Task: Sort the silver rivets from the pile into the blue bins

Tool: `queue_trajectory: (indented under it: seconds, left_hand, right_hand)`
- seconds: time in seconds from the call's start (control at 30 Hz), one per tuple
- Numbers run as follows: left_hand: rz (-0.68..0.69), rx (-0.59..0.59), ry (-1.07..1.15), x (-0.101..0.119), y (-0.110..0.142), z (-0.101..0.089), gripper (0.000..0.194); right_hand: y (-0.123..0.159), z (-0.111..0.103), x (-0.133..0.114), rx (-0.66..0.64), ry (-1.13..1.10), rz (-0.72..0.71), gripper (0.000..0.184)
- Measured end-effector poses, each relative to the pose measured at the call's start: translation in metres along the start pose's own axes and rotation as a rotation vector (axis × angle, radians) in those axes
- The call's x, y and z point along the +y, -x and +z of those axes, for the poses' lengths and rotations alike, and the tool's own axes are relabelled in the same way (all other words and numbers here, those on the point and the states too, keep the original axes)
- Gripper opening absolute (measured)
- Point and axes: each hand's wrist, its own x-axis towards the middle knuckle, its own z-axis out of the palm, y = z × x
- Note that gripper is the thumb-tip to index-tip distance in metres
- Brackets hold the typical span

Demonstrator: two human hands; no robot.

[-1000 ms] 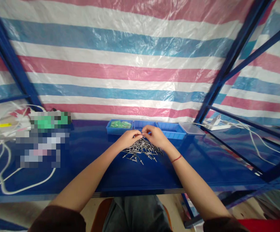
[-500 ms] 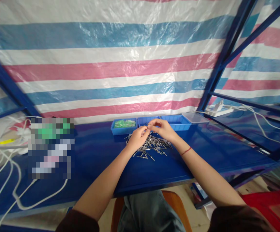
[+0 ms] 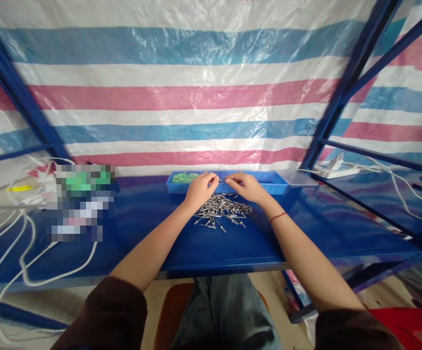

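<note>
I have my left hand and my right hand raised just beyond the loose pile of slim silver metal pins, a short gap between their fingertips. On each, thumb and forefinger are drawn close. A thin, small piece shows at that gap, level with my fingertips (too tiny for me to say what it is), and I cannot tell which hand has hold of it, or whether either is clamped on it.

The pile lies on the glossy dark-blue tabletop, nearer to me than my fingers and between my forearms, its pins pointing every way. Beyond the pile stands a row of blue plastic bins; the one beyond it to the left holds green packets, and my hands partly cover the middle of the row. Beyond the pile to the right, by the end of the row, lies a flat, clear plastic lid. Farther right of the pile sits a white power strip, and well to its left, white cables loop over the tabletop.
</note>
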Motion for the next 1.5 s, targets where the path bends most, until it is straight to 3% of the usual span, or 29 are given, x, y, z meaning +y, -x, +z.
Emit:
queue_trajectory:
  seconds: [0.1,0.27,0.37,0.5,0.7,0.8,0.93,1.17,1.4,1.5]
  left_hand:
    - [-0.032,0.038,-0.051,-0.014,-0.02,0.004,0.024]
    - [-0.005,-0.047,-0.208,-0.028,-0.037,0.009,0.031]
    - [0.049,-0.054,-0.233,-0.027,-0.028,0.005,0.038]
    - [0.174,-0.104,-0.173,-0.022,-0.005,-0.004,0.033]
    - [0.281,-0.134,-0.068,-0.016,0.018,-0.004,0.024]
    - [0.202,-0.088,0.011,-0.014,0.022,-0.001,0.022]
    - [0.006,-0.04,0.204,-0.01,0.025,0.006,0.022]
    - [-0.19,0.063,0.498,-0.003,0.029,0.014,0.016]
    - [-0.178,0.119,0.552,-0.004,0.027,0.012,0.014]
    - [-0.185,0.143,0.573,-0.004,0.025,0.012,0.015]
  right_hand:
    - [0.001,-0.005,0.007,0.024,0.072,0.086,0.032]
    - [0.001,0.003,0.013,-0.117,0.19,0.12,0.021]
    - [0.0,0.012,0.012,-0.228,0.192,0.109,0.019]
    - [-0.001,0.017,0.011,-0.282,0.139,0.048,0.022]
    - [0.001,0.016,0.017,-0.417,0.18,0.13,0.017]
    - [0.001,0.015,0.019,-0.351,0.148,0.094,0.016]
    - [0.001,0.018,0.015,-0.204,-0.13,0.087,0.015]
    - [0.0,0.025,0.0,-0.175,-0.508,0.19,0.026]
    - [0.0,0.028,-0.009,-0.107,-0.68,0.298,0.029]
    - [-0.002,0.03,-0.012,-0.022,-0.771,0.329,0.031]
